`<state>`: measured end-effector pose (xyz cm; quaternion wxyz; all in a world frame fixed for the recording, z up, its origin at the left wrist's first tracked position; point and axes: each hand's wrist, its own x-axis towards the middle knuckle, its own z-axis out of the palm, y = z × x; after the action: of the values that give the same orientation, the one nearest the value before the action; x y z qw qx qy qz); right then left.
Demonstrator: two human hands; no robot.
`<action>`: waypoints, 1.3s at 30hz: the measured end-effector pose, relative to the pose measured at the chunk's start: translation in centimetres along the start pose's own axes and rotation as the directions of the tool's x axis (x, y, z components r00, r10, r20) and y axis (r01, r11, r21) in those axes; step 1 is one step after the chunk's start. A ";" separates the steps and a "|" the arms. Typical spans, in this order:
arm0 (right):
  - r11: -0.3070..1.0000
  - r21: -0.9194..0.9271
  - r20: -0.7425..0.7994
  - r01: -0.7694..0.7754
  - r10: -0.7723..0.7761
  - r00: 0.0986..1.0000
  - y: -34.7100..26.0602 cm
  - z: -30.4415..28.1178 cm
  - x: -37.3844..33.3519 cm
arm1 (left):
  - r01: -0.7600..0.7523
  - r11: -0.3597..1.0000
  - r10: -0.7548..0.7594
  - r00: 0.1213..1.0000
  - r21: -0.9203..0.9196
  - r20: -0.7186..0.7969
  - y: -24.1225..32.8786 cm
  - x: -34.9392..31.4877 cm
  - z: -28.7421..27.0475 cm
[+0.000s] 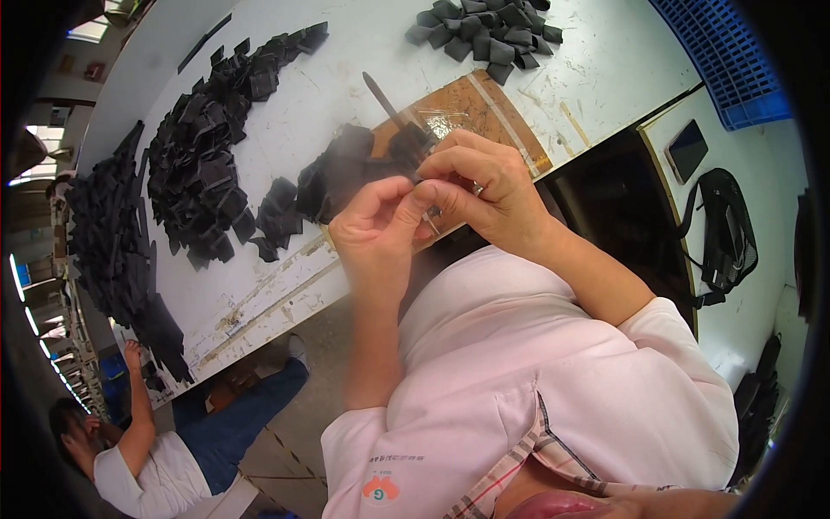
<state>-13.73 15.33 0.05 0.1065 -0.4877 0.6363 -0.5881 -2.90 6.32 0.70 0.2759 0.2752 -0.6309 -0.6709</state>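
Note:
My left hand [378, 223] and my right hand [490, 183] meet above the front edge of the white table [337, 82]. Thumbs and fingertips press together in a pinch, and whatever small thing lies between them is hidden. Under and behind the fingers is a brown board [512, 114] with a shiny, clear-covered patch. Black fabric pieces [333, 169] are heaped just left of the board, next to my left hand. A thin dark blade-like strip [378, 92] sticks out beyond the board, its lower end among black pieces.
Folded black pieces form a long pile [194, 164] at left and another pile [488, 30] at the far side. Farther left lies a heap of black strips [108, 229]. At right are a blue basket [735, 65], a phone [686, 151] and a black mesh bag [724, 229]. Another person [156, 458] sits lower left.

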 end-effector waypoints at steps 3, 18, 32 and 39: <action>0.973 -0.178 0.000 0.147 -0.149 0.989 0.2 -0.3 0.1 | -0.161 0.979 0.162 0.987 0.127 0.001 -0.1 -0.1 0.6; 0.582 0.537 0.184 -0.611 0.626 0.758 -0.6 -1.0 1.6 | 0.332 0.610 -0.175 0.942 -0.719 0.286 0.4 1.1 0.6; 0.731 0.488 0.354 -0.476 0.333 0.874 -2.6 -2.5 8.3 | 0.440 0.151 0.044 0.892 -0.885 0.450 3.9 5.2 -0.9; 0.539 0.591 0.514 -0.601 0.323 0.795 0.9 -1.8 8.1 | 0.402 0.464 -0.049 0.901 -0.789 0.430 1.6 5.8 -1.2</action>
<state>-19.48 10.24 3.38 0.5546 -0.3083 0.4254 -0.6453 -6.05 1.21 2.12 0.1666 0.0592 -0.2044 -0.9628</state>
